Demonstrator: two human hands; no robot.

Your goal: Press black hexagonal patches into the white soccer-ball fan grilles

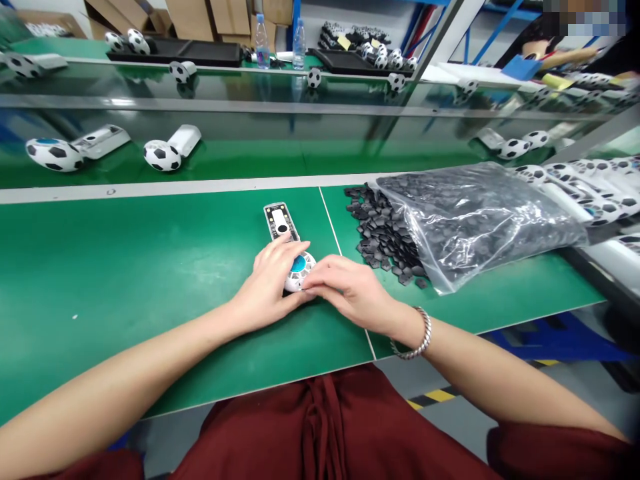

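A small white hand-held device (286,235) lies on the green table mat (150,267), its round head with a blue centre toward me and its open handle pointing away. My left hand (273,280) wraps round the head from the left, fingers curled on it. My right hand (350,290) comes in from the right with its fingertips pinched against the head's near edge; whatever they pinch is too small to make out. A bracelet sits on my right wrist. A heap of small black pieces (383,233) lies just right of my hands.
A clear plastic bag (475,213) full of black pieces spills onto the mat at the right. Finished football-patterned devices (163,153) lie on the belt behind, with more stacked at the far right (590,193). Bottles and trays stand at the back.
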